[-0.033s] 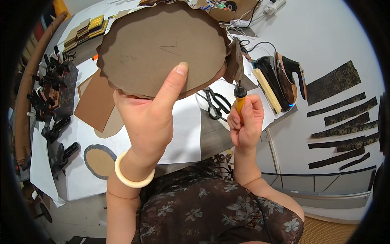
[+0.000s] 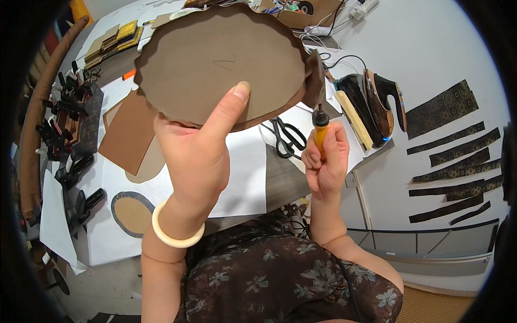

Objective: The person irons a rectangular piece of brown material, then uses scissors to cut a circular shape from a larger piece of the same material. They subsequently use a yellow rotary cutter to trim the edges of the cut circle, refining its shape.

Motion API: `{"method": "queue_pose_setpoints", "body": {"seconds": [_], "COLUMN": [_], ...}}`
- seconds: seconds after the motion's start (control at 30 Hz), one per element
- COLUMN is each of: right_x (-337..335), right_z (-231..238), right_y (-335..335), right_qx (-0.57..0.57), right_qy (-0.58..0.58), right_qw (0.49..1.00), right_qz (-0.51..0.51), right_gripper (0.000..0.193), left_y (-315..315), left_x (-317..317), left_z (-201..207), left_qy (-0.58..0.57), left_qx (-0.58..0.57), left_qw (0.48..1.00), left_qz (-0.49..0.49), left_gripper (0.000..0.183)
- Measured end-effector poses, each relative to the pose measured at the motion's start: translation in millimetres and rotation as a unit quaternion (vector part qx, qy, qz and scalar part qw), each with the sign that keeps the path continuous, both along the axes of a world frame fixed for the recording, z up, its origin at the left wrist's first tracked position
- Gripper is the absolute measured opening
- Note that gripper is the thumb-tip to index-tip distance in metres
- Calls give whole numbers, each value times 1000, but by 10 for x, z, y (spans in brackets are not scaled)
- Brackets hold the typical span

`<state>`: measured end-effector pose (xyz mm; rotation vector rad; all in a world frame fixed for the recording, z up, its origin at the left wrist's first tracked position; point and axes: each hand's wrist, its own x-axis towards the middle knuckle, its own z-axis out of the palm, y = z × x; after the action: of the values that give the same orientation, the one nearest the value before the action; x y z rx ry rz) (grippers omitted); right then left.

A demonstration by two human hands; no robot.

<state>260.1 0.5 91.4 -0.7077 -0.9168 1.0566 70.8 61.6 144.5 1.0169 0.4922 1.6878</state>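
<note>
My left hand (image 2: pixel 196 148) grips an oval brown panel (image 2: pixel 188 86) by its near edge, thumb on the flat face. A faint pencil line shows on that face, and the rim is wavy. My right hand (image 2: pixel 328 159) is closed round the yellow handle of a tool (image 2: pixel 321 137). A black collar and a short metal shaft lead up to the tool's flat dark head (image 2: pixel 316 81), which stands against the panel's right rim. Whether the two touch, I cannot tell. The fingers of my left hand under the panel are hidden.
Black scissors (image 2: pixel 288 137) lie behind my right hand. An iron (image 2: pixel 379 102) stands farther right, near dark patterned strips (image 2: pixel 455 167). Brown pieces (image 2: pixel 126 134) and an oval ring-edged piece (image 2: pixel 132 214) lie on white paper at left. Black clamps (image 2: pixel 81 207) crowd the left side.
The panel has shifted slightly right and tilted, so its face looks narrower. The tool's head has turned a little along the panel's right rim. Both hands keep their hold.
</note>
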Motion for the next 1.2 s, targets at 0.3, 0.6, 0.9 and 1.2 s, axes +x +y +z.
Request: {"method": "queue_pose_setpoints", "body": {"seconds": [0.3, 0.6, 0.9, 1.2], "right_x": [-191, -231, -225, -55], "right_z": [-152, -142, -88, -23], "right_y": [-38, -37, -11, 34], "right_qx": [-57, -30, -1, -37], "right_qy": [121, 109, 64, 73], "right_qw": [985, 989, 998, 996], "right_qz": [109, 92, 22, 40], "right_gripper": [16, 15, 16, 19], "left_y": [-22, -66, -67, -69], "left_x": [58, 183, 145, 105], "left_z": [-21, -120, -151, -35], "left_qy": [-190, -102, -9, -134], "left_qx": [-140, -38, 25, -32], "left_qw": [963, 993, 1000, 989], "left_qz": [-131, -50, 14, -61], "left_gripper": [36, 39, 38, 39]}}
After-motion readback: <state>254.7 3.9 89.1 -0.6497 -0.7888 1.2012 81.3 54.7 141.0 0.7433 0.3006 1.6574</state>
